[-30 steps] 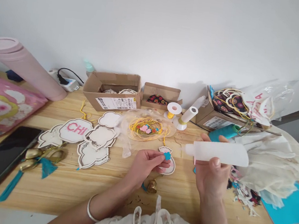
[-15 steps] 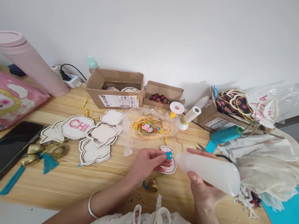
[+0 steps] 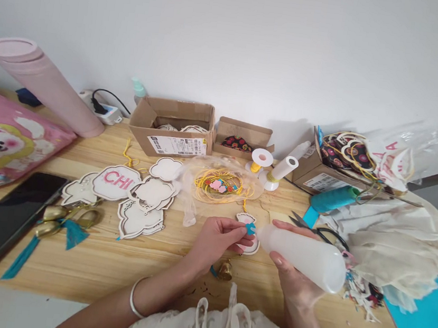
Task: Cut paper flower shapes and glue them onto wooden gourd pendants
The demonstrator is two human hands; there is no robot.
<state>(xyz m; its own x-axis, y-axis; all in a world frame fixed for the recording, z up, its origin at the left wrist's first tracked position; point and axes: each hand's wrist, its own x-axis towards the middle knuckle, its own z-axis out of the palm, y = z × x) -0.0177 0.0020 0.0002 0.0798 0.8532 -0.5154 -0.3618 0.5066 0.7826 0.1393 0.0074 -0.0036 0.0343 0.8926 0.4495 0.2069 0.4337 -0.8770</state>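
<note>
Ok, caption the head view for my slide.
Left hand pinching a small blue piece, right hand pointing a white bottle toward it.

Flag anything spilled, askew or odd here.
Mostly litter: loose scraps scattered to the right of the white bottle, and dark specks near the brass bell, looking like debris, source unclear. Scissors lie with blades apart near the right hand. No obvious damage.
</note>
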